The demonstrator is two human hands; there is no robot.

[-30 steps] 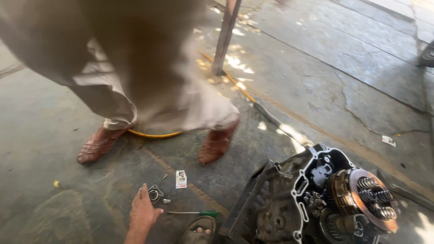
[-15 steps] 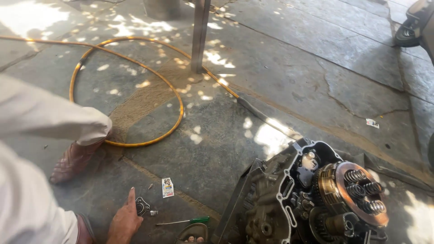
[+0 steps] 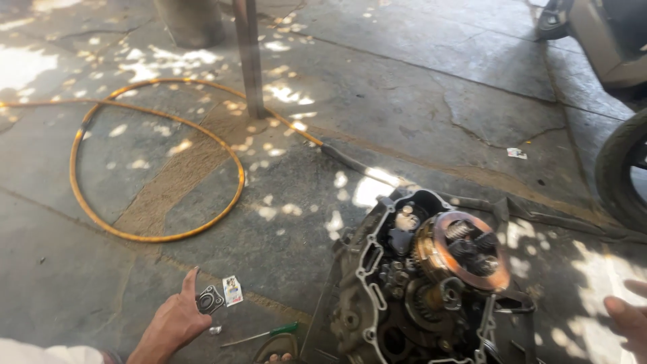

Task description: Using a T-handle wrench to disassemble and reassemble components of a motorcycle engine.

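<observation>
Left hand [image 3: 176,322] low on concrete floor [image 3: 418,101], fingers pinching small metal plate [image 3: 209,300], index raised. Small printed card [image 3: 232,290] just beside plate; green-handled screwdriver [image 3: 264,334] near, on floor. Right hand [image 3: 628,315] at frame edge, fingers spread, holding nothing, right of open engine case [image 3: 431,283] with exposed clutch [image 3: 465,248]. Yellow hose [image 3: 145,237] looped beyond.

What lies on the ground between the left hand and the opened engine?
In the head view, a green-handled screwdriver lies on the concrete between the left hand and the engine; a small printed packet sits near the fingers.
</observation>
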